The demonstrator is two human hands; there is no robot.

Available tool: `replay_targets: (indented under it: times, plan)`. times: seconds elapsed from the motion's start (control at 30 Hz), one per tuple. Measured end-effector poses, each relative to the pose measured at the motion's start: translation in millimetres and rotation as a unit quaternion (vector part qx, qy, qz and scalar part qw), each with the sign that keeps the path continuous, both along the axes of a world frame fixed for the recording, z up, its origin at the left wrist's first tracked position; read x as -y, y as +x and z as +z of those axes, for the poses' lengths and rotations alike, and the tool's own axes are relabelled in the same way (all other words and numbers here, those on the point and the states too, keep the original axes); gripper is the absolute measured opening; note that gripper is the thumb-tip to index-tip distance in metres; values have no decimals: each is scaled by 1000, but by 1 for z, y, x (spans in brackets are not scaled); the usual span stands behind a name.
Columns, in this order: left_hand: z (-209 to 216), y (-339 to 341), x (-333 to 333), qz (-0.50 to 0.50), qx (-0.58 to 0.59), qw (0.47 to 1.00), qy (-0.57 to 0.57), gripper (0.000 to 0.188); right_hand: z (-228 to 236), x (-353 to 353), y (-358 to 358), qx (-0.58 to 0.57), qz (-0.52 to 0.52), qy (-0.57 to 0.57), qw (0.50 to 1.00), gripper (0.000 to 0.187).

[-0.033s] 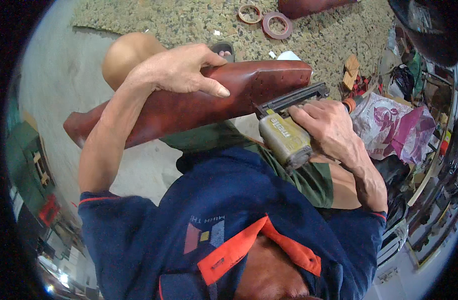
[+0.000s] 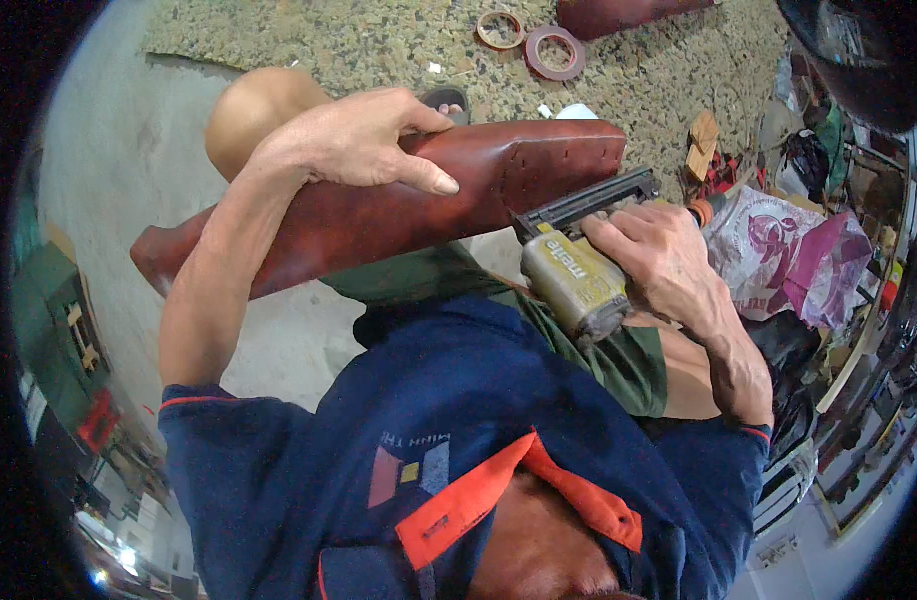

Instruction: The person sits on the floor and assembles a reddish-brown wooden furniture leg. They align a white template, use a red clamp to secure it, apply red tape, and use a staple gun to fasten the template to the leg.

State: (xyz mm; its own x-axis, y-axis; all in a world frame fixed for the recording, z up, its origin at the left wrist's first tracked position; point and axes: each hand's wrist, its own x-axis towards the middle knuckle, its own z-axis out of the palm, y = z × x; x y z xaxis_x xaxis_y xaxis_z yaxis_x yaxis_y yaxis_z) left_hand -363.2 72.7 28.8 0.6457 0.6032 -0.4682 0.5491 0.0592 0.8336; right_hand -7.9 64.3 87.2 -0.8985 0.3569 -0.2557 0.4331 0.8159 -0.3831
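left hand [image 2: 364,140], thumb spread from forefinger, clasps the brown covered piece [image 2: 379,225] beneath its fingers (likely slick, firm; best gripped by edges); right hand [image 2: 654,245] curls its fingers round the fastener gun [image 2: 577,285].

Reddish-brown padded piece [image 2: 379,238], yellow-and-black staple gun [image 2: 576,287], navy shirt [image 2: 434,370], orange collar [image 2: 469,500], tan mat [image 2: 379,45] speckled dark

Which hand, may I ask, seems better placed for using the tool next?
Probably the right hand: it holds the yellowish tool close to the brown piece, while the left hand holds that piece.
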Motion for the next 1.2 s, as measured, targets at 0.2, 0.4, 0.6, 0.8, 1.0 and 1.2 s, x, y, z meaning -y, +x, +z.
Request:
replay_targets:
  times: [0.2, 0.4, 0.6, 0.8, 1.0, 1.2]
  plan:
    - [-2, -2, 0, -14, -24, 1000, 4, 65, 5, 5, 18, -13, -4, 21, 1000, 49]
    - [-1, 0, -4, -10, -27, 1000, -6, 68, 1, 3, 20, -8, 12, 35, 999, 52]
    - [-2, -1, -1, 5, -3, 1000, 1, 70, 0, 1, 12, -9, 24, 41, 999, 55]
    - [-3, -2, -3, -4, -9, 1000, 7, 72, 0, -3, 6, -5, 28, 32, 999, 56]
    - [-6, -2, -4, -9, -11, 1000, 6, 73, 3, -9, 2, 6, 42, 18, 999, 65]
    - [-7, -1, -4, -12, -18, 1000, 5, 74, 6, -11, -4, 17, 63, 36, 997, 70]
